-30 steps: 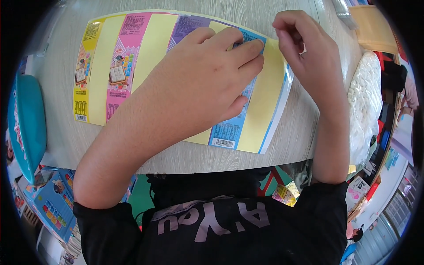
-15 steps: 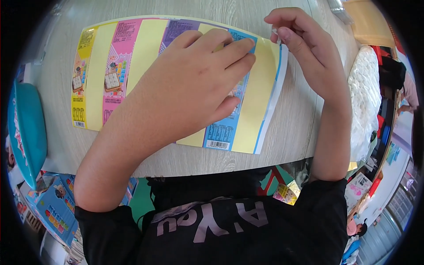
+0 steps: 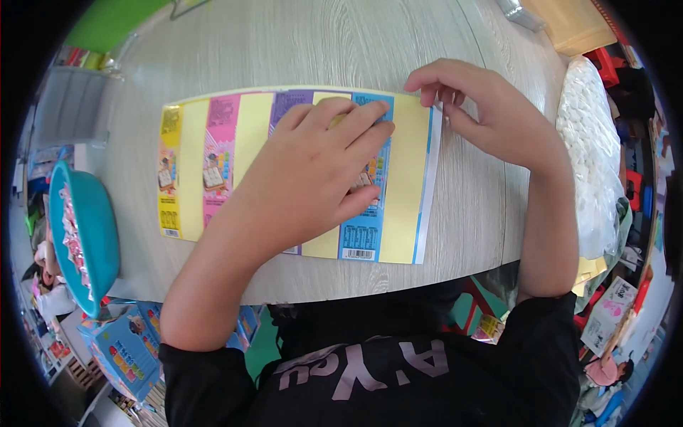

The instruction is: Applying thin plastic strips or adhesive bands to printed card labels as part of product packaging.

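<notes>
A sheet of stickers point(image 3: 404, 178) lies on the table, its pale yellow backing showing between printed strips in yellow, pink, purple and blue. My left hand point(image 3: 313, 167) rests across it with the fingers spread, covering much of the purple strip and part of the blue strip point(image 3: 361, 238). At the sheet's far right corner my right hand point(image 3: 494, 117) has its fingers curled and its thumb against the white edge. A small white bit of that corner shows by the thumb. The fingers partly hide the grip itself.
A teal basin point(image 3: 96, 235) of small wrapped pieces stands at the left table edge, above blue printed boxes point(image 3: 124, 352). A clear bag of white pieces point(image 3: 589, 156) lies at the right. A tan container point(image 3: 573, 25) sits at the far right; a grey bin point(image 3: 71, 107) is far left.
The view has shifted, so the sheet and basin appear lower and further right. My left hand stays flat on the sheet. My right hand stays at the corner, its fingers slightly more curled.
</notes>
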A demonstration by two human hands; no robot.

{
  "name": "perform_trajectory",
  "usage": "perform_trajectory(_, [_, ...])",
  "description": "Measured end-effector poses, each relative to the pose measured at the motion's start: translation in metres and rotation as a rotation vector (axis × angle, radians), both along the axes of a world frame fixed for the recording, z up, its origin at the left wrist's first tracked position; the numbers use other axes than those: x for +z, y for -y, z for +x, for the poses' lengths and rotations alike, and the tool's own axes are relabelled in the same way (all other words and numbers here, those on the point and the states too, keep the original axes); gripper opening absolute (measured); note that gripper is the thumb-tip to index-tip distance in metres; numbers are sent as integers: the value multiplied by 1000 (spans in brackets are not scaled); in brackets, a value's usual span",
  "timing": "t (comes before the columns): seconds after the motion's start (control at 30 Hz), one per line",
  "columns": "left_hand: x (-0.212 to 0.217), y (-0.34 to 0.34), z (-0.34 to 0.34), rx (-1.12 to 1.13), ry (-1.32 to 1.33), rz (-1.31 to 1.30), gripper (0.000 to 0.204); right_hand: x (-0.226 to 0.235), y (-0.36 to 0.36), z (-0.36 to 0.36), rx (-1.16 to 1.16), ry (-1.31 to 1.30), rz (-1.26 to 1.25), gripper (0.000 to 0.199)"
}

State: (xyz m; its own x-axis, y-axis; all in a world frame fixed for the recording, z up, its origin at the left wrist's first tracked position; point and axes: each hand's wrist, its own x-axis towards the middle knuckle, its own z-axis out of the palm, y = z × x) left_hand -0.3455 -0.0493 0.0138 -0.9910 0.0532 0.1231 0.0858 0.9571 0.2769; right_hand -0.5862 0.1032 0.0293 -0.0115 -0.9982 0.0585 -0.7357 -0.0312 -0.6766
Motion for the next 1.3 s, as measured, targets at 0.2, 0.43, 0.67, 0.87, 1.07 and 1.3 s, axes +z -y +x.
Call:
perform_trajectory(0.2, [3, -2, -2, 1, 15, -1, 64, -2, -2, 3, -43, -132, -43, 35])
perform_trajectory(0.43, [7, -1, -6, 19, 36, -6, 63, -1, 3, 3, -69, -126, 1, 25])
perform_trajectory(0.67, [3, 0, -5, 28, 3, -30, 61, -8, 0, 1, 6, -150, -52, 22])
perform_trajectory(0.87, [3, -4, -5, 48, 18, -101, 63, -12, 0, 0, -52, -197, -69, 11])
perform_trajectory(1.07, [11, -12, -6, 86, 110, -120, 65, -11, 7, -1, -96, -214, -53, 9])
perform_trajectory(1.3, [13, -14, -15, 61, 45, -247, 66, -14, 4, -2, -124, -287, -134, 11])
